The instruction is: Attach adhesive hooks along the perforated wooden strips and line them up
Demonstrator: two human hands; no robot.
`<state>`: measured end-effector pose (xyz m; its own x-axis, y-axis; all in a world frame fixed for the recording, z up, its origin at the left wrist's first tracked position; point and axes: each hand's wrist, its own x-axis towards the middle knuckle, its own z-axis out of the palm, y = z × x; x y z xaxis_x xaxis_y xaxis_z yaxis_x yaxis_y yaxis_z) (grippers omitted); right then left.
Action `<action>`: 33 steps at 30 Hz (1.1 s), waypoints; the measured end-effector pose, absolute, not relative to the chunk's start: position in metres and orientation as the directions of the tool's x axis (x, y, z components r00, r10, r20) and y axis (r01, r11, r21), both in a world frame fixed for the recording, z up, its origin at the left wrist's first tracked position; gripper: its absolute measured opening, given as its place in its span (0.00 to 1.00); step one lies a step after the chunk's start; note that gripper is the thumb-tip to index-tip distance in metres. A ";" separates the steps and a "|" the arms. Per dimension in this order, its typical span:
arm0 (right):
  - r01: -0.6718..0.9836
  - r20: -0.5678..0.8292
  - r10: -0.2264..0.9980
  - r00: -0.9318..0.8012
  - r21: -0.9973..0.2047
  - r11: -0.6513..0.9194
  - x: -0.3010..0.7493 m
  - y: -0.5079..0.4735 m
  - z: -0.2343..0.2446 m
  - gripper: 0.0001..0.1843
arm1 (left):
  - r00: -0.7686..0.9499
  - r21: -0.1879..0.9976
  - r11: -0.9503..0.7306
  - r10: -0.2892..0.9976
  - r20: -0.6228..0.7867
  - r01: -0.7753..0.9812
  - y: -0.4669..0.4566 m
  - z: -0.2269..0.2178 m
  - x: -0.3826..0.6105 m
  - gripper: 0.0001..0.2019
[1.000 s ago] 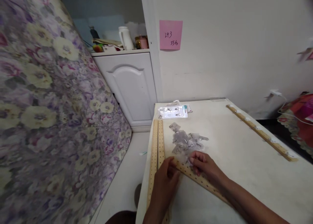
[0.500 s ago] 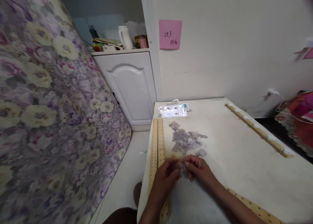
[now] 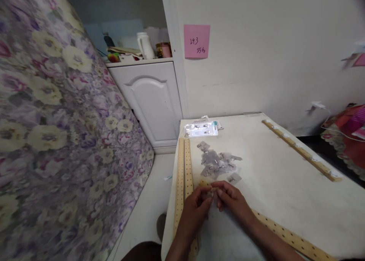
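My left hand (image 3: 195,211) and my right hand (image 3: 232,201) meet over the near left part of a white table (image 3: 273,185). Both pinch one small clear piece (image 3: 213,192), likely a clear adhesive hook, between their fingertips. Under them lies a slanted perforated wooden strip (image 3: 282,236). Just beyond the hands sits a heap of clear adhesive hooks (image 3: 218,164). Two more perforated strips (image 3: 184,167) lie side by side along the table's left edge.
A pack of hooks (image 3: 201,129) lies at the table's far left corner. Another wooden strip with hooks on it (image 3: 300,150) runs along the right side. A floral mattress (image 3: 57,131) leans at left, a white cabinet (image 3: 151,101) behind, a pink note (image 3: 196,41) on the wall.
My right hand picked a clear piece from the near edge of the heap and drew it toward me. My left hand left the slanted strip and joined it, both now pinching the piece.
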<state>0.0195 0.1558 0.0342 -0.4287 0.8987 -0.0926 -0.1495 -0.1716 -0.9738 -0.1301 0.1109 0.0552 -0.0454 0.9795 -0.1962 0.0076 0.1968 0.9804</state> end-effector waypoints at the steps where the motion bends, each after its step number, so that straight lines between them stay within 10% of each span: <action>1: -0.180 -0.097 0.903 -0.419 -0.966 -0.188 0.020 0.156 0.033 0.19 | -0.051 0.982 0.191 0.980 -0.190 0.010 0.111 0.055 -0.130 0.15; 21: -0.067 -0.205 0.877 -0.434 -0.964 -0.259 0.013 0.146 0.032 0.20 | -0.241 0.992 0.120 0.962 -0.126 -0.040 0.111 0.049 -0.131 0.08; 33: 0.067 -0.141 0.905 -0.402 -0.990 -0.124 0.025 0.180 0.035 0.14 | -0.179 0.861 0.066 0.983 0.030 0.505 0.104 0.051 -0.131 0.04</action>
